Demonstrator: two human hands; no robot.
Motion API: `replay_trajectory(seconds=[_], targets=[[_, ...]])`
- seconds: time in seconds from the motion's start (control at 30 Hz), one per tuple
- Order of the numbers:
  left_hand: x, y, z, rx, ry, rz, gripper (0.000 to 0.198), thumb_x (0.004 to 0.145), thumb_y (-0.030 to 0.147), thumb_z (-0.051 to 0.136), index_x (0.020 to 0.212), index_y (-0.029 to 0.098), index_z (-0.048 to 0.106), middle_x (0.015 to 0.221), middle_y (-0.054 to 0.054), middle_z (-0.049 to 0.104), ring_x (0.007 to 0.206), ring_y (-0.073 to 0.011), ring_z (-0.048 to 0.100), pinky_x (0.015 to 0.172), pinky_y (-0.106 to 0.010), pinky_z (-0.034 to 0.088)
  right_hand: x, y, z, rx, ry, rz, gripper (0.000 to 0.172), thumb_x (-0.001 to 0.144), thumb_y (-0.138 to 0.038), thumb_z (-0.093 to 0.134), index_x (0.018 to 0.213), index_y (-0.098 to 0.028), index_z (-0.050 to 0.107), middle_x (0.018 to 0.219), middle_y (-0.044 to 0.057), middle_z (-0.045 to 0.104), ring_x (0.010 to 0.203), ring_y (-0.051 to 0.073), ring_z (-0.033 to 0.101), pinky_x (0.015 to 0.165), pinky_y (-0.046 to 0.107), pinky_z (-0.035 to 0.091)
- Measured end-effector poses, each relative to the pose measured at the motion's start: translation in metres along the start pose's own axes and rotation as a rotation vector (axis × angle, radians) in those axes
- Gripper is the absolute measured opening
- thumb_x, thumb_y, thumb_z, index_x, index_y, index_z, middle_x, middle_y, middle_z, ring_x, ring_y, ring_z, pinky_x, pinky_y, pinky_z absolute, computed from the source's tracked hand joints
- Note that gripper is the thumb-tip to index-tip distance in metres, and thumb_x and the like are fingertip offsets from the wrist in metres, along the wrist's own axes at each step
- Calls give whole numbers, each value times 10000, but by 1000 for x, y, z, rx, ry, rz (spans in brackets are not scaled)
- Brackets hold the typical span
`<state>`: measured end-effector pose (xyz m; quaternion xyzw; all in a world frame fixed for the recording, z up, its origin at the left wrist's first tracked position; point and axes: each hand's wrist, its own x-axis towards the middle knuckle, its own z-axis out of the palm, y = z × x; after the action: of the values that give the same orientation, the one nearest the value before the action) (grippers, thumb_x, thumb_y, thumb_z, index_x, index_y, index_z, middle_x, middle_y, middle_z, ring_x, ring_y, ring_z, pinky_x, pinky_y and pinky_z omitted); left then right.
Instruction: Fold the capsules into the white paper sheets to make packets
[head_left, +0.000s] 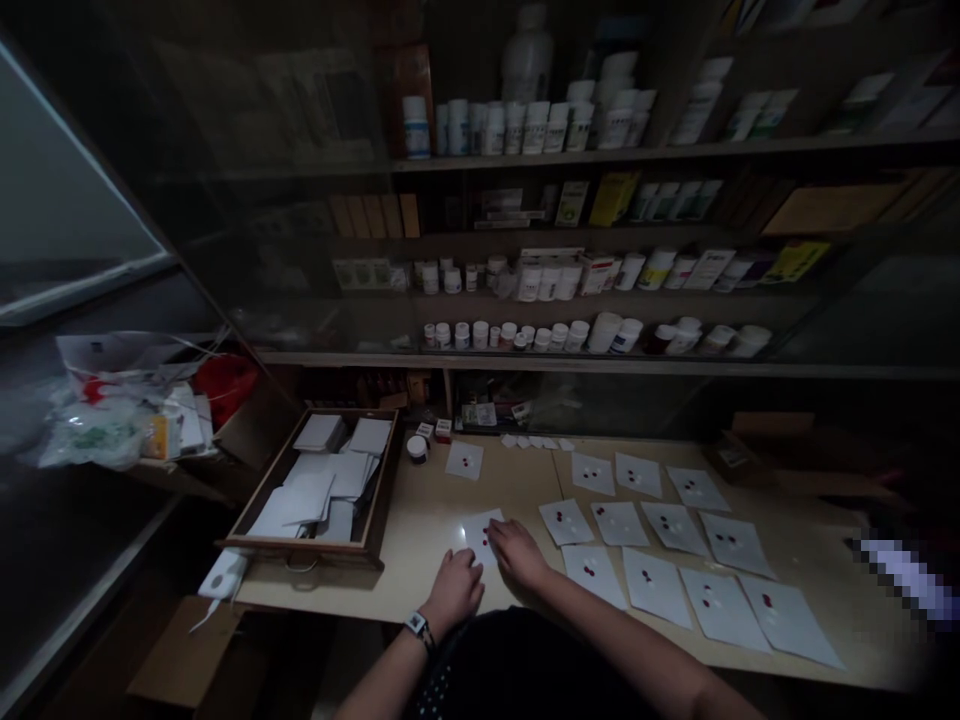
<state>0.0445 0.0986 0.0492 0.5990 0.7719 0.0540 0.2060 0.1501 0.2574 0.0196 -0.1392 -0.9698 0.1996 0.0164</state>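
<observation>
Paper sheet (480, 532), white and bearing small red pills (485, 538), at the near side of a pale wooden desk (420, 575) — seen from above, beneath both my hands. My left hand (454, 590), with a wristwatch (418, 627) at the wrist, lies at the sheet's lower corner; my right hand (521, 556) rests against its right edge. Fingers (510, 535) of each hand are pressed together and curled down at the paper (whether they pinch it, I cannot tell from this view). To the right, further white sheets (652, 587), each also marked by red pills, lie in loose rows across the desk. One more sheet (463, 460) sits beyond my hands, just beside a small jar (418, 448) with a dark lid. At left, an open wooden drawer (300, 546) holds blank white paper squares (330, 480) — loosely piled. Behind, glass-fronted shelves (600, 365) carry white medicine bottles (536, 125).
</observation>
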Motion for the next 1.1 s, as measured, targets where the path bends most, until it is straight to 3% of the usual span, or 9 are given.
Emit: replay_trajectory(seconds=[0.1, 0.33, 0.47, 0.7, 0.8, 1.1], targets=[[5, -5, 2, 44, -5, 41, 160, 876, 227, 491, 955, 186, 624, 1029, -85, 590, 1008, -233, 532, 930, -375, 398, -11, 1, -1, -22, -59, -15, 292, 888, -143, 411, 1006, -142, 678, 1057, 134, 679, 989, 240, 595, 985, 382, 378], [22, -22, 0, 181, 44, 304, 137, 882, 198, 498, 978, 176, 592, 1022, -95, 602, 971, -233, 533, 876, -360, 419, -17, 10, 1, 36, -67, -110, 284, 888, -162, 401, 1008, -155, 658, 1095, 123, 663, 955, 233, 585, 887, 348, 429], [34, -31, 4, 238, -23, 385, 146, 909, 140, 471, 872, 150, 612, 896, -87, 643, 873, -210, 577, 870, -359, 426, -15, 13, 0, 20, -84, -106, 250, 859, -158, 423, 945, -154, 658, 1056, 119, 666, 928, 232, 582, 867, 342, 425], [38, -27, 9, 69, 116, 152, 206, 939, 168, 415, 927, 169, 621, 869, -73, 677, 823, -198, 620, 753, -290, 440, -18, 9, 3, 63, -79, -32, 243, 827, -285, 537, 982, -159, 675, 1175, 136, 641, 1018, 264, 584, 907, 357, 419], [41, -21, 7, -111, 199, 27, 234, 943, 181, 395, 935, 189, 628, 869, -59, 684, 822, -184, 628, 735, -264, 431, -15, 7, 5, 119, -52, 66, 248, 864, -247, 486, 1001, -170, 678, 1115, 121, 666, 1019, 241, 590, 890, 319, 422], [61, -21, 11, -384, 367, -188, 194, 829, 171, 503, 984, 188, 617, 994, -71, 668, 952, -201, 603, 837, -281, 436, -5, 5, 2, 186, 28, 180, 215, 850, -166, 465, 925, -157, 666, 996, 99, 656, 958, 218, 570, 852, 296, 418]])
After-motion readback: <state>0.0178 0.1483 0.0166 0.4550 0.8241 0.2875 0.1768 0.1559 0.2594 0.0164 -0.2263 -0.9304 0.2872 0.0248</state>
